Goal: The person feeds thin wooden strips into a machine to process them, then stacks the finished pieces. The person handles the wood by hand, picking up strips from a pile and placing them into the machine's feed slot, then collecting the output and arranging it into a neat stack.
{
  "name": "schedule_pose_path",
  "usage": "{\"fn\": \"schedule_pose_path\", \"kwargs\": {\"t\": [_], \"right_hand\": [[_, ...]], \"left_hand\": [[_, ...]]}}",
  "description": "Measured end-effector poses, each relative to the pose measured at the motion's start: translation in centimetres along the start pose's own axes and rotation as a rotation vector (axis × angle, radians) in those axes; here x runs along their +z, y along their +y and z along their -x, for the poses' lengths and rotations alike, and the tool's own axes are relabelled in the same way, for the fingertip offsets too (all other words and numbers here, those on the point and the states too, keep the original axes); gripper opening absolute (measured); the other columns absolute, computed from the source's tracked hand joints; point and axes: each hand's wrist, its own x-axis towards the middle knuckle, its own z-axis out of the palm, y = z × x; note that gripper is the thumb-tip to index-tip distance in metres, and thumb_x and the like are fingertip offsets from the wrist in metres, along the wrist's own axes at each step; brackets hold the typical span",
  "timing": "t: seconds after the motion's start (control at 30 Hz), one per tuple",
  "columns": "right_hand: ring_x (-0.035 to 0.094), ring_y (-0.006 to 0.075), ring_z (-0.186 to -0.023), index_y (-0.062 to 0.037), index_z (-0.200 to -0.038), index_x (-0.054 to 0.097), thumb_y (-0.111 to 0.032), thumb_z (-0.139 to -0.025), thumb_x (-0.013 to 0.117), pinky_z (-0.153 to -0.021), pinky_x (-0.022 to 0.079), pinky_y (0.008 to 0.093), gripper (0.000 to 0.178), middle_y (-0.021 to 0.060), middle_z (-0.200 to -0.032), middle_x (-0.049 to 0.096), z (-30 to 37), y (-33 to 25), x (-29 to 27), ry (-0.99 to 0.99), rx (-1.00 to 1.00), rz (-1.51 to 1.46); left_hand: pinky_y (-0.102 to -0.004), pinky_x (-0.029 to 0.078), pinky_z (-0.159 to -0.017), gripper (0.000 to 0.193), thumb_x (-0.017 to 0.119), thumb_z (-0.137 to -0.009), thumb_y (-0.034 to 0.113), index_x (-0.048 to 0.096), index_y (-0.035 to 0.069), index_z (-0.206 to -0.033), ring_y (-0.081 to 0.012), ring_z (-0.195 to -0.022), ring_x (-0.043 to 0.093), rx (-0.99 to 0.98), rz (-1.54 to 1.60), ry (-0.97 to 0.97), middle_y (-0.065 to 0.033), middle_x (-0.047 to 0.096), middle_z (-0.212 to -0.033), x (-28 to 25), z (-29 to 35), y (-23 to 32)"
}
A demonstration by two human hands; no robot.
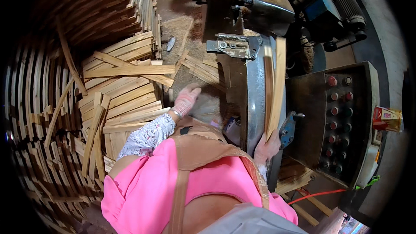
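My right hand [265, 149], in a pale pink work glove, is closed round the near end of a wooden strip [277, 86]. This strip lies lengthwise along the metal machine bed [256, 91], pointing away from me. A second, darker strip [268, 73] lies right beside it on the left. My left hand [186, 99], gloved the same way, hangs over the floor between the machine and the wood stack, with nothing visible in it and its fingers loosely bent. A patterned sleeve covers that forearm. The fingers of my right hand are partly hidden under the strip.
Stacked wooden strips [125, 91] stand at my left, some lying crosswise on top. A metal guide bracket [234, 45] sits at the bed's far end. On the right are a blue clamp [288, 132] and a button panel [340, 121]. An orange cable [320, 195] runs below the panel.
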Motion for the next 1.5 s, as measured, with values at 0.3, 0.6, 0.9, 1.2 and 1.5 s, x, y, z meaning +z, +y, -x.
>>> {"fn": "schedule_pose_path", "kwargs": {"t": [0.3, 0.6, 0.9, 1.2, 1.5], "right_hand": [[0.066, 0.0463, -0.104, -0.0043, -0.147, 0.060, -0.031, -0.094, 0.078, -0.093, 0.052, 0.0559, 0.062, 0.0252, -0.117, 0.073, -17.9, -7.0, 11.4, 0.194, -0.105, -0.188], [0.064, 0.0463, -0.115, -0.0043, -0.147, 0.061, -0.032, -0.095, 0.076, -0.099, 0.050, 0.0559, 0.061, 0.0246, -0.129, 0.069, 2.2, 2.1, 0.3, -0.174, 0.001, -0.118], [0.066, 0.0432, -0.111, -0.0032, -0.132, 0.067, -0.031, -0.091, 0.076, -0.095, 0.052, 0.0555, 0.050, 0.0228, -0.124, 0.072, -0.5, 0.3, 1.1, -0.004, -0.057, -0.138], [0.064, 0.0366, -0.115, -0.0092, -0.139, 0.068, -0.033, -0.087, 0.081, -0.103, 0.050, 0.0507, 0.058, 0.0165, -0.120, 0.073, -17.8, -6.7, 10.4, -0.019, -0.263, -0.136], [0.049, 0.0423, -0.150, -0.0002, -0.166, 0.035, -0.035, -0.080, 0.094, -0.124, 0.041, 0.0425, 0.110, 0.0280, -0.164, 0.046, -12.6, -18.3, 0.0, -0.402, -0.512, -0.903]], "left_hand": [[-0.0504, 0.036, -0.122, 0.092, 0.082, -0.078, 0.044, 0.048, 0.010, -0.156, -0.0379, -0.138, 0.055, 0.312, -1.088, 0.181, -0.0178, 0.062, -0.144, -16.3, -4.3, 3.9], [-0.0507, 0.024, -0.131, 0.114, 0.092, -0.072, 0.042, 0.035, 0.010, -0.165, -0.0334, -0.148, 0.049, 0.326, -1.339, -0.395, -0.0163, 0.057, -0.153, -17.5, -6.8, 5.1], [-0.0473, 0.058, -0.096, 0.038, 0.087, -0.078, 0.014, 0.064, 0.011, -0.109, -0.0357, -0.103, 0.071, 0.503, -1.293, -0.329, -0.0153, 0.074, -0.101, -18.9, -7.4, 4.4], [-0.0335, 0.059, -0.099, 0.039, 0.076, -0.101, 0.022, 0.066, 0.000, -0.133, -0.0198, -0.109, 0.072, 0.790, -0.347, 0.403, -0.0121, 0.076, -0.116, -27.7, -2.4, 35.5], [-0.0404, 0.063, -0.100, 0.043, 0.071, -0.106, 0.033, 0.066, -0.003, -0.128, -0.0272, -0.104, 0.075, 0.730, 0.784, -0.351, -0.0156, 0.076, -0.111, -17.3, -6.4, 37.3]]}}
